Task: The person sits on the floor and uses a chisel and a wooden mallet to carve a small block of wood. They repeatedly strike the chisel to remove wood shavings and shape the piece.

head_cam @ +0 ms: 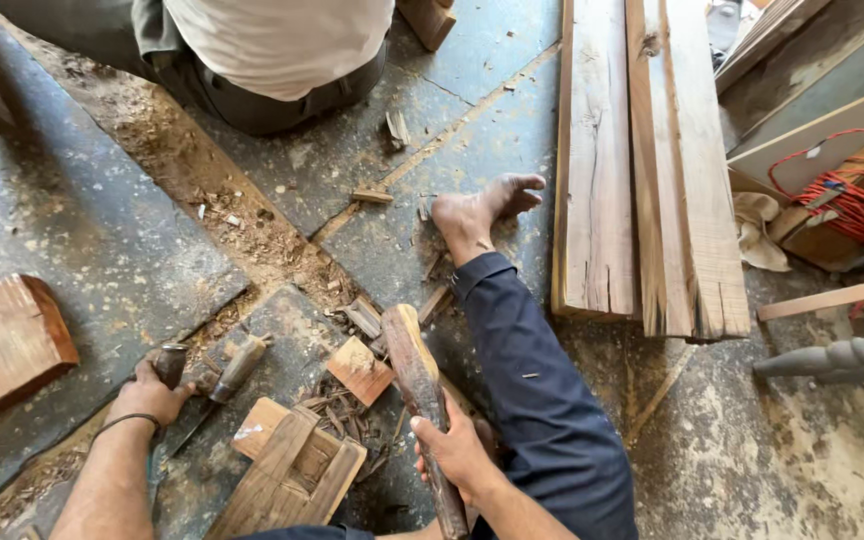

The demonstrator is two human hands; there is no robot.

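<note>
My right hand (457, 452) grips a thick worn wooden mallet (414, 372), its head pointing up and away over the floor. My left hand (147, 397) closes on the dark wooden handle of a chisel (170, 363) lying on the floor at the left. A second chisel (235, 372) with a wooden handle rests just right of that hand. Between my hands lies a notched wooden workpiece (292, 478), with a small square wood block (360, 369) and dark chips above it. My leg in dark trousers (532, 390) stretches forward, bare foot (477, 212) on the floor.
Long rough planks (642, 170) lie on the right. A reddish wood block (4, 345) sits at the left. Another person (272, 50) sits at the top. Red cable (847, 195) and boards fill the right edge; a grey turned leg (832, 358) lies below. Sawdust covers the stone floor.
</note>
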